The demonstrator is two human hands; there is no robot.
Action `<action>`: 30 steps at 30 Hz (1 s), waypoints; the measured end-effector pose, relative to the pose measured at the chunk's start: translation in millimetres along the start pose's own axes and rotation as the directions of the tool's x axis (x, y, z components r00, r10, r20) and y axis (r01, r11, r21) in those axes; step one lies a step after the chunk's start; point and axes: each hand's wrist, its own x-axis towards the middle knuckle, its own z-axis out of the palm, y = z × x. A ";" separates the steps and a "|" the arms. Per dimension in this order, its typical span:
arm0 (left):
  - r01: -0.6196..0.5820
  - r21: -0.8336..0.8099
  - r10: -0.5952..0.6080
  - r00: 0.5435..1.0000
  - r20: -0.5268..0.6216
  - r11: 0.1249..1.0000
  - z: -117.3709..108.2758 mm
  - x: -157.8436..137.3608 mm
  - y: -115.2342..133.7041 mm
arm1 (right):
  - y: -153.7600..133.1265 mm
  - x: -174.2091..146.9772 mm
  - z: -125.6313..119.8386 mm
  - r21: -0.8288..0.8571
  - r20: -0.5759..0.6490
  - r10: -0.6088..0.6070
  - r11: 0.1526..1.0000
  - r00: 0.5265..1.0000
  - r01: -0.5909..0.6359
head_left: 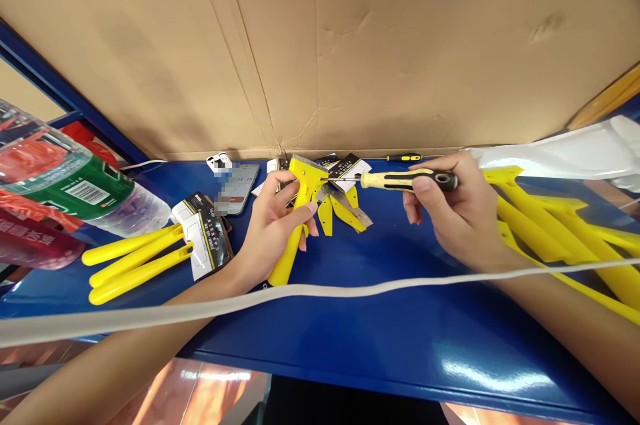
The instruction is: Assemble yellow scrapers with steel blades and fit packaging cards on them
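Note:
My left hand is closed around the handle of a yellow scraper, its head tilted up and away from me. A screwdriver with a pale yellow and black handle sits in my right hand, fingers wrapped round it. Its shaft points left and its tip meets the scraper's head, or lies just in front of it; I cannot tell which. Behind and below that spot lie several yellow blade pieces on the blue table. Black and white cards lie beyond them.
Yellow scrapers with a card lie at left, near a phone and large bottles. More yellow scraper bodies pile up at right beside a white bag. A small screwdriver lies behind. A white cord crosses in front.

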 end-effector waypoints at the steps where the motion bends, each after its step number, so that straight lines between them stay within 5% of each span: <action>1: 0.001 -0.002 -0.001 1.000 -0.001 1.000 -0.2 0.1 -0.5 | -0.7 0.4 -0.5 -0.017 -0.006 0.000 1.000 1.000 0.000; 30: -0.101 0.045 0.101 0.995 0.008 0.994 -4.0 0.7 -6.6 | -9.4 3.5 -2.5 -0.239 -0.053 0.173 0.954 0.984 -0.180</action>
